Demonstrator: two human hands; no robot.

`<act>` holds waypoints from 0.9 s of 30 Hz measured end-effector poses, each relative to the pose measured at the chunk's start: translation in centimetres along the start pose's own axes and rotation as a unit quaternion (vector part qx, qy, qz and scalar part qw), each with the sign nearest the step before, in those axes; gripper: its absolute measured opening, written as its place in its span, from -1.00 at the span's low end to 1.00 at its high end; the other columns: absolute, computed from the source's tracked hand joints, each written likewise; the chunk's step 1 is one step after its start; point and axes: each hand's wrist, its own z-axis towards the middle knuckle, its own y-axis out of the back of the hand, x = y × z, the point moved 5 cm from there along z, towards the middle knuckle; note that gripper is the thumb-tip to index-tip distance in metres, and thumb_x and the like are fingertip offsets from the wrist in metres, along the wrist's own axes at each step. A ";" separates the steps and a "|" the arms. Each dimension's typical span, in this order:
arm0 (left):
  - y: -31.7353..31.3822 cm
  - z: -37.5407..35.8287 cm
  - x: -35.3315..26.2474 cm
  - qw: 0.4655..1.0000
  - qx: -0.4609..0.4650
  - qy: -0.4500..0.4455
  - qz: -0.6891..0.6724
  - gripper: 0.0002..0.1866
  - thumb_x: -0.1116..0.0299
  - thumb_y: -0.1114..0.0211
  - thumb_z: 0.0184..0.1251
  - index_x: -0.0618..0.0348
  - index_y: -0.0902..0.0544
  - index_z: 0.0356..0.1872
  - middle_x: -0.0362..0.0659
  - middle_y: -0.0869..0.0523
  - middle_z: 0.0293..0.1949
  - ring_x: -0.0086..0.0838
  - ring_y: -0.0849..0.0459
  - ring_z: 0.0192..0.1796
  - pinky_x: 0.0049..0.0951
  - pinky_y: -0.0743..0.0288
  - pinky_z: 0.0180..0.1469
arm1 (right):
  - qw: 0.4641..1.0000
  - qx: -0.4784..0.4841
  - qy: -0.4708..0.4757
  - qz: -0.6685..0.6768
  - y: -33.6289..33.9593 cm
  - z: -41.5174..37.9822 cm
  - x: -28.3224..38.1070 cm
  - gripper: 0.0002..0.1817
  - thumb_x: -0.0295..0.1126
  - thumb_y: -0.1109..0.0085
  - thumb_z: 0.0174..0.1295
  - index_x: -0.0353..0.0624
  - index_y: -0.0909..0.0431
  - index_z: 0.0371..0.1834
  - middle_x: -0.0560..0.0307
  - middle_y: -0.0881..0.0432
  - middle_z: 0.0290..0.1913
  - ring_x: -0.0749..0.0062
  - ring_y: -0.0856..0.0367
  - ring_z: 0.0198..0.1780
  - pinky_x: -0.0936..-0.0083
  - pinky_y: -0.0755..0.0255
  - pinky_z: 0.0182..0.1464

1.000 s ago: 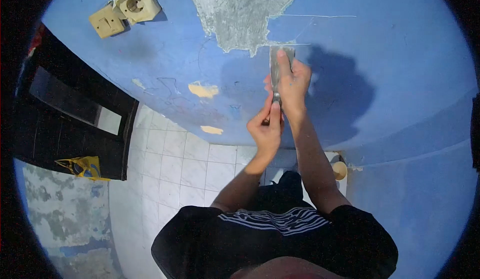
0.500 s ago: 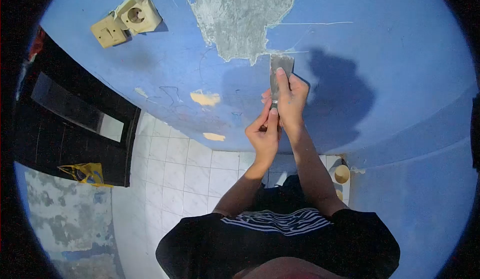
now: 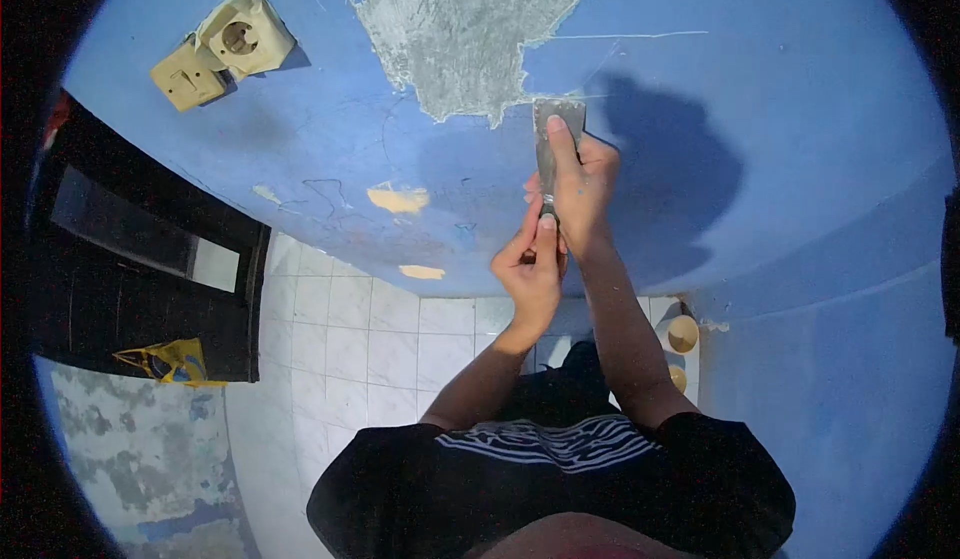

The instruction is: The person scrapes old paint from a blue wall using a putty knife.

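A metal scraper (image 3: 546, 162) points up the blue wall (image 3: 470, 164), its broad end at the lower right edge of a bare grey patch (image 3: 465, 34). My right hand (image 3: 582, 184) grips the scraper, with the thumb pressed flat on the blade. Below it, my left hand (image 3: 530, 264) is closed around the dark handle, thumb pointing up. The lower part of the handle is mostly hidden by my fingers. Thin pale scratch lines run across the paint near the blade.
A socket and switch (image 3: 240, 39) hang at the upper left. Two cream spots (image 3: 398, 200) mark the wall. A dark door (image 3: 150, 259) with a yellow bag (image 3: 175, 361) stands at left. Round containers (image 3: 682, 334) stand on the tiled floor (image 3: 390, 354) at right.
The view has shifted slightly, so the socket and grey patch appear further left. Both my hands keep their hold on the scraper, and its blade shows slightly higher in the view.
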 end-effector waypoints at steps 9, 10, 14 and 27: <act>-0.9 -0.3 0.3 0.999 -0.020 -0.019 -0.031 -0.65 0.39 -0.22 0.51 0.36 -0.62 0.20 -0.32 -0.57 -0.58 -0.75 -0.39 -0.62 -0.65 -0.20 -0.59 | 1.000 -0.004 -0.023 0.011 0.2 -0.1 0.9 -0.53 -0.19 -0.22 0.40 -0.28 -0.52 -0.64 0.18 -0.54 -0.70 0.54 -0.55 -0.69 0.52 -0.38 -0.67; -0.7 -0.3 -0.2 1.000 -0.018 -0.015 -0.012 -0.66 0.38 -0.22 0.51 0.37 -0.62 0.19 -0.32 -0.57 -0.58 -0.75 -0.39 -0.62 -0.65 -0.20 -0.58 | 0.999 -0.010 -0.029 0.010 0.1 -0.3 0.8 -0.54 -0.21 -0.25 0.39 -0.28 -0.52 -0.64 0.18 -0.55 -0.69 0.56 -0.55 -0.68 0.52 -0.40 -0.66; -0.9 0.3 -0.2 0.999 -0.034 0.028 -0.032 -0.65 0.37 -0.22 0.52 0.38 -0.63 0.18 -0.31 -0.57 -0.58 -0.74 -0.39 -0.62 -0.65 -0.20 -0.58 | 0.997 -0.046 0.051 0.043 -0.3 0.7 0.1 -0.56 -0.25 -0.28 0.37 -0.30 -0.52 -0.64 0.17 -0.54 -0.68 0.62 -0.54 -0.66 0.52 -0.44 -0.64; -0.8 -1.4 0.4 0.998 -0.046 0.011 -0.030 -0.64 0.36 -0.24 0.51 0.39 -0.61 0.19 -0.29 -0.59 -0.56 -0.73 -0.40 -0.63 -0.65 -0.22 -0.60 | 0.999 -0.034 0.009 0.032 0.4 0.0 0.1 -0.64 -0.25 -0.26 0.38 -0.29 -0.60 -0.51 0.26 -0.55 -0.64 0.63 -0.51 -0.64 0.55 -0.45 -0.61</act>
